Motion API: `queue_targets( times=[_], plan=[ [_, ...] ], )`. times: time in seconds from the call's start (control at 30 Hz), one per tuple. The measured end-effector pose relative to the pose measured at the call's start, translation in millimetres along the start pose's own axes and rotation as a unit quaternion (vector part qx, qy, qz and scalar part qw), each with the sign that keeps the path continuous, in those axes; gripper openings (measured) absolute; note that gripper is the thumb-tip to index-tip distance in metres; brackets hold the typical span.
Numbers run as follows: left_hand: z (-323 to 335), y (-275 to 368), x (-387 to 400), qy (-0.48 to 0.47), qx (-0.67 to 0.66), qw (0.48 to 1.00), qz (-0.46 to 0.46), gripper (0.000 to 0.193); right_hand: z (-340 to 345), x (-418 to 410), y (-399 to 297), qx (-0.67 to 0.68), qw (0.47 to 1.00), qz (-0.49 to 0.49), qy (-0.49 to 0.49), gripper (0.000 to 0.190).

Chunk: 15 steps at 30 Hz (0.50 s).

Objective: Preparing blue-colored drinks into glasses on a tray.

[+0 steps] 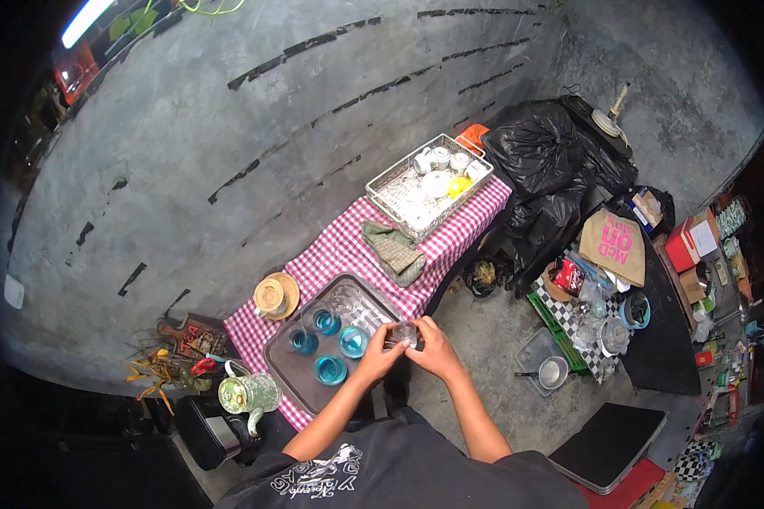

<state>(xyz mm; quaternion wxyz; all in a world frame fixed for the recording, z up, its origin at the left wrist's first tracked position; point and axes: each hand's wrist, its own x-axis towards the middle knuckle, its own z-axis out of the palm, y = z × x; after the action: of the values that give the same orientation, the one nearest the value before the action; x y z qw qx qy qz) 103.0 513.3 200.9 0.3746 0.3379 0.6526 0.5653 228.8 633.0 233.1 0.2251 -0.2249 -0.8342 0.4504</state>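
Observation:
A small clear drinking glass (402, 333) is held between both my hands, over the right edge of a dark serving tray (302, 396). My left hand (380, 354) grips its left side and my right hand (435, 347) its right side. On the tray stand several glasses with blue liquid or blue tint, among them one glass (354, 342) near my left hand and another glass (330, 370) lower down. A wooden-looking cup (269, 296) on a round saucer sits beyond the tray's left corner.
A checked cloth (331, 254) covers the table. On it lie a green towel (395, 253) and a wire basket (391, 207) with white cups. A green watering-can-like pot (249, 393) stands left. Black plastic bags (535, 153) and a low cluttered stand (557, 331) are to the right.

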Motion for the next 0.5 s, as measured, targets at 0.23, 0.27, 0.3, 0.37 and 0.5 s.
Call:
queue_targets(
  times=[0.23,0.27,0.3,0.37,0.5],
  plan=[
    [-29.3,-5.9,-33.1,0.041,-0.029,0.999,-0.001,0.042,38.7,-12.4,-22.5,0.006,0.999,-0.015,-0.046,0.048],
    [-34.8,-9.8,-41.1,0.051,-0.021,0.998,0.006,0.041,46.3,-14.3,-24.4,-0.002,0.998,-0.044,-0.039,0.048],
    [-40.6,-7.6,-49.0,0.059,-0.013,0.998,0.013,0.040,53.1,-15.9,-29.5,-0.011,0.997,-0.073,-0.030,0.049],
    [-53.9,-4.6,-68.4,0.065,-0.063,0.996,-0.026,0.040,66.6,-21.7,-39.9,0.002,0.996,-0.051,-0.067,0.049],
    [-87.3,-23.3,-111.8,0.128,-0.069,0.989,0.012,0.039,103.2,-31.5,-76.1,-0.012,0.988,-0.102,-0.112,0.051]
  ],
)
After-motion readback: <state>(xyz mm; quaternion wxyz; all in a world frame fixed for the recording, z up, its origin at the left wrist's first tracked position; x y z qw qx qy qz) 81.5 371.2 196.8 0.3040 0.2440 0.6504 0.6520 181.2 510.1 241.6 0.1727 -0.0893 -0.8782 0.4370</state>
